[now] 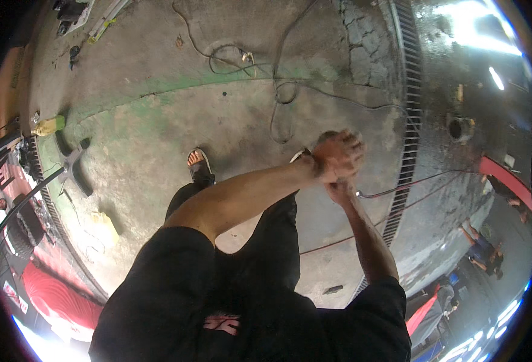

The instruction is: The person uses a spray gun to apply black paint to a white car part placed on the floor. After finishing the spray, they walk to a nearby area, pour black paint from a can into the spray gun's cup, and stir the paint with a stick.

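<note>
My left hand is raised over my right hand, its fingers curled and blurred around a dark object that is mostly hidden. Just beneath it, my right hand is closed around the end of a hose with a metal fitting; what else it grips is hidden. The hose trails off to the right. Both hands are close together above the concrete floor, with my sandaled left foot to their left.
Cables loop ahead. A drain grate runs along the right; another borders the left, near a dark stand and yellow containers. A cylindrical object, red equipment and people are at the right; red-covered objects lower left.
</note>
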`<state>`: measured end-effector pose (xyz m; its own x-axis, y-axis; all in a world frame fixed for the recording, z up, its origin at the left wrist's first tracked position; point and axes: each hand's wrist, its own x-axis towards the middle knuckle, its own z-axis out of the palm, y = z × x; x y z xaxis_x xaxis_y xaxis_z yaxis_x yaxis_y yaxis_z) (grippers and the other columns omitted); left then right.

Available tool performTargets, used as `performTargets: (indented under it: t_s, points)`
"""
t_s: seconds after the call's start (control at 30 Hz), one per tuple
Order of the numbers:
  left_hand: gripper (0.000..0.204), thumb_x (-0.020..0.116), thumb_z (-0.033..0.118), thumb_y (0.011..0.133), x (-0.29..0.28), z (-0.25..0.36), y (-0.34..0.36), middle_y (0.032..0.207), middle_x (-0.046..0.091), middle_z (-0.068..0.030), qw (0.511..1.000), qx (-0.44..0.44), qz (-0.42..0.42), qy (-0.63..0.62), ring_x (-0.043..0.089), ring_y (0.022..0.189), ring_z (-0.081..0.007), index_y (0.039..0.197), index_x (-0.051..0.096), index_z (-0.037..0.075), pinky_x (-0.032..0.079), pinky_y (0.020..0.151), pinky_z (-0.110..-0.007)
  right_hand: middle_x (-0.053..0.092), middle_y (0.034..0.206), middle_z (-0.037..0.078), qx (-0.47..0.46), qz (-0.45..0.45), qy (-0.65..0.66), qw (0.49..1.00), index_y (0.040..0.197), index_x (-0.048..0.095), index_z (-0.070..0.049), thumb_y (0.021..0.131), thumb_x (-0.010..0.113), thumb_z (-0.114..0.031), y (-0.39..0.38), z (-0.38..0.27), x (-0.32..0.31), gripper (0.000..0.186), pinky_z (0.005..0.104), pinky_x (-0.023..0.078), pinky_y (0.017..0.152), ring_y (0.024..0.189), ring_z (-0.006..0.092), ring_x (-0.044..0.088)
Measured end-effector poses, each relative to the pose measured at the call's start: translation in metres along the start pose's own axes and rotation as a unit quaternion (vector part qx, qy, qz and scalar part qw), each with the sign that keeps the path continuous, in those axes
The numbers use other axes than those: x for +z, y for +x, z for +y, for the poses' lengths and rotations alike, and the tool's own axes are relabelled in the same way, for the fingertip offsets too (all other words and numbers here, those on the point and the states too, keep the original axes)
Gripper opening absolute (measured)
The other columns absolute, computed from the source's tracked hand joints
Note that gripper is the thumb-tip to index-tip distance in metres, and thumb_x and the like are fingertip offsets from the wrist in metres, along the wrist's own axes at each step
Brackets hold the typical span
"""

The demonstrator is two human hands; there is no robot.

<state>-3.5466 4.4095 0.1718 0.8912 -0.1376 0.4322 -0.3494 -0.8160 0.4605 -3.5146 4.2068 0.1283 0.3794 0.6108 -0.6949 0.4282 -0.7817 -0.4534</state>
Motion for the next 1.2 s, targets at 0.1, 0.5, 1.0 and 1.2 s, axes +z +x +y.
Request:
performTargets:
  t_s: [0.1, 0.5, 1.0, 1.2]
  points:
    - [0.041, 0.076, 0.036, 0.076, 0.1, -0.045, -0.007, 0.118, 0.061, -0.0075, 0.989, -0.142, 0.03, 0.02, 0.05, 0.123, -0.0298, 0.107, 0.067, 0.011, 0.039, 0.106, -0.049, 0.034, 0.157, 0.016, -0.128, 0.059, 0.371, 0.918, 0.154, 0.033, -0.012, 0.1, 0.055, -0.037, 0.102, 0.048, 0.062, 0.063, 0.0487, 0.029, 0.115, 0.143, 0.0343, 0.032]
    - [0.038, 0.06, 0.016, 0.099, 0.229, -0.101, -0.185, 0.123, 0.066, -0.0135, 0.64, -0.693, 0.203, -0.262, 0.06, 0.112, -0.0196, 0.131, 0.058, -0.005, 0.044, 0.101, -0.03, 0.072, 0.101, 0.011, -0.014, 0.205, 0.113, 0.972, 0.109, 0.067, -0.012, 0.094, 0.062, -0.052, 0.353, 0.197, 0.156, 0.043, 0.0427, 0.054, 0.074, 0.089, 0.0308, 0.07]
    - [0.045, 0.068, 0.032, 0.095, 0.206, 0.016, -0.296, 0.117, 0.07, -0.0194, 0.562, -0.799, -0.021, -0.214, 0.066, 0.111, -0.0263, 0.122, 0.065, -0.004, 0.049, 0.099, -0.035, 0.069, 0.098, 0.014, 0.013, 0.058, -0.16, 0.985, 0.116, 0.066, -0.012, 0.083, 0.061, -0.072, 0.381, 0.225, 0.191, 0.069, 0.04, 0.055, 0.073, 0.086, 0.0296, 0.069]
    - [0.046, 0.069, 0.033, 0.095, 0.195, 0.019, -0.305, 0.118, 0.069, -0.0202, 0.552, -0.804, -0.037, -0.22, 0.065, 0.114, -0.0264, 0.122, 0.065, -0.004, 0.049, 0.099, -0.035, 0.06, 0.123, 0.019, 0.076, -0.042, -0.016, 0.996, 0.136, 0.052, -0.009, 0.078, 0.074, -0.063, 0.379, 0.236, 0.188, 0.082, 0.0437, 0.054, 0.084, 0.105, 0.0332, 0.064]
